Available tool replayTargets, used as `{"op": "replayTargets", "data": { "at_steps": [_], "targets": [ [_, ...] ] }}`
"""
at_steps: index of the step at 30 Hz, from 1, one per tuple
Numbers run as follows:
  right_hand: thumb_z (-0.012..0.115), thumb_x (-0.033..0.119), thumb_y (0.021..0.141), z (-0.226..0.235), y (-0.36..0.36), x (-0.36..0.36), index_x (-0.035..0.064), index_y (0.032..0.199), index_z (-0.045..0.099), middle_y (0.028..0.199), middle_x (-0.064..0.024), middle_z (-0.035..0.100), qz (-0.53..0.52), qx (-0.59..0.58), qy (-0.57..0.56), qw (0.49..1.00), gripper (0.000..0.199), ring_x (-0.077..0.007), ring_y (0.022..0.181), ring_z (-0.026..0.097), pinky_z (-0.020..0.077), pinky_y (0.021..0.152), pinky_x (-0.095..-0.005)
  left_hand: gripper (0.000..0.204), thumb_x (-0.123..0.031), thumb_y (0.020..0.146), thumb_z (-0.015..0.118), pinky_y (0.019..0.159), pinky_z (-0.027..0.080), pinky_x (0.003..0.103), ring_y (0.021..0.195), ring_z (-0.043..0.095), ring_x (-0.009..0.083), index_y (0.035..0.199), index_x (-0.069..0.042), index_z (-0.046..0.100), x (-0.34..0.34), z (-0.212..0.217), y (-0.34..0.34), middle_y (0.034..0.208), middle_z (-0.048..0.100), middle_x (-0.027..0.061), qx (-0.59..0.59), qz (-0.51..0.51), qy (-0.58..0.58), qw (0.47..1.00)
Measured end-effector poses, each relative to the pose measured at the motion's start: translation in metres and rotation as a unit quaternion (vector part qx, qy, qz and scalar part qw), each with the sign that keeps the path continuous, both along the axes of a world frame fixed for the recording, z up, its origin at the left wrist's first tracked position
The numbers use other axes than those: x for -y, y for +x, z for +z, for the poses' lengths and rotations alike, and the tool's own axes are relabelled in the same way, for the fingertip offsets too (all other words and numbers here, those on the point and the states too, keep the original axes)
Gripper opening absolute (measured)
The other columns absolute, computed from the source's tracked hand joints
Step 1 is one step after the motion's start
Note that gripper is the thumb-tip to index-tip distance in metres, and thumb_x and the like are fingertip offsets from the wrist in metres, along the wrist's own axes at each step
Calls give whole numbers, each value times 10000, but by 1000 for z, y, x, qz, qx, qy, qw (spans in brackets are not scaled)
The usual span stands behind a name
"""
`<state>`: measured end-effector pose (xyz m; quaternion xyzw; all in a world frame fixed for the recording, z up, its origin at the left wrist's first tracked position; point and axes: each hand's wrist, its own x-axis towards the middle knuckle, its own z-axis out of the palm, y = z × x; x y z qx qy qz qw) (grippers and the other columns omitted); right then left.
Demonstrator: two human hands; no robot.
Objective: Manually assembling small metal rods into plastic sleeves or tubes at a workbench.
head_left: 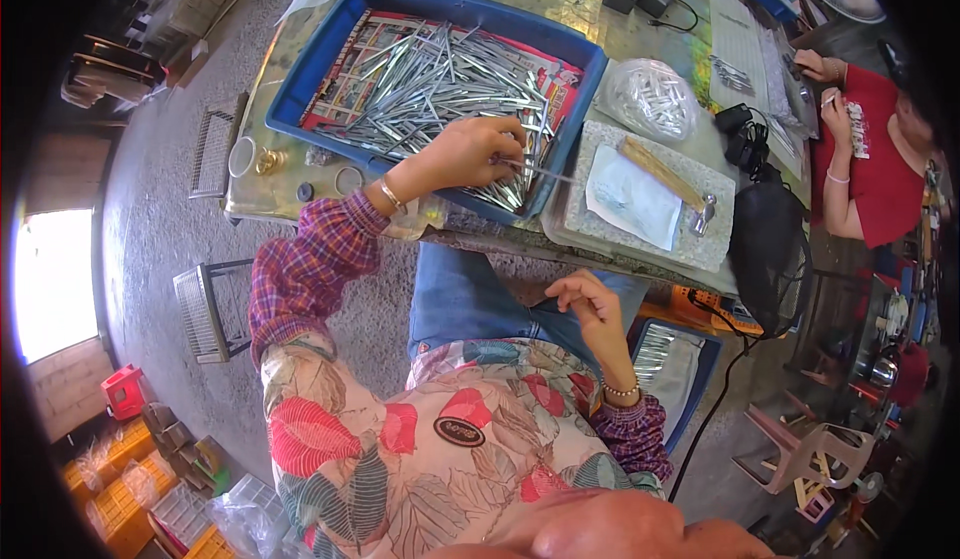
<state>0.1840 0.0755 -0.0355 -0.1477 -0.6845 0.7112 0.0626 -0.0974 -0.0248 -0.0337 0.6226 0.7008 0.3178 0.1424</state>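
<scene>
1. Head view: your left hand [478, 154] pinches a thin metal rod [545, 171] between its fingers, the tip over the blue tray's [470, 5] right rim.
2. More rods [430, 89] lie heaped inside, on the worktop [685, 49].
3. Your right hand [590, 309], open and loosely bent, hovers near your lap [460, 299].
4. A hammer [662, 172] lies over the stone slab [715, 244].
</scene>
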Motion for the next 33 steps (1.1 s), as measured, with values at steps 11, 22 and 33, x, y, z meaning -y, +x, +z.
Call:
{"op": "replayTargets", "data": {
  "at_steps": [11, 22, 33],
  "targets": [
    [407, -82, 849, 3, 2, -13, -13, 929, 612, 855, -51, 528, -38, -13, -4, 999, 230, -118, 780, 531, 437, 728, -218, 91, -55, 707, 716, 494, 308, 168, 553, 418, -9, 779, -37, 663, -4, 74, 18, 644, 555, -61, 341, 121, -41, 931],
    [508, 99, 914, 3, 7, -16, -31, 1142, 520, 1079, -75, 596, -175, -82, -221, 956, 262, -134, 893, 591, 471, 797, -262, 149, -60, 737, 685, 513, 389, 194, 572, 463, 40, 866, 2, 641, -73, 67, 114, 672, 591, 16, 431, -102, -119, 889],
    [482, 219, 941, -4, 35, -22, -23, 1035, 577, 698, 1, 523, -186, -36, -265, 945, 276, -76, 642, 480, 406, 612, -216, 215, -159, 731, 602, 671, 490, 411, 787, 615, 324, 931, -104, 658, -215, 25, 1, 876, 641, 109, -203, 105, 30, 973]
  ]
}}
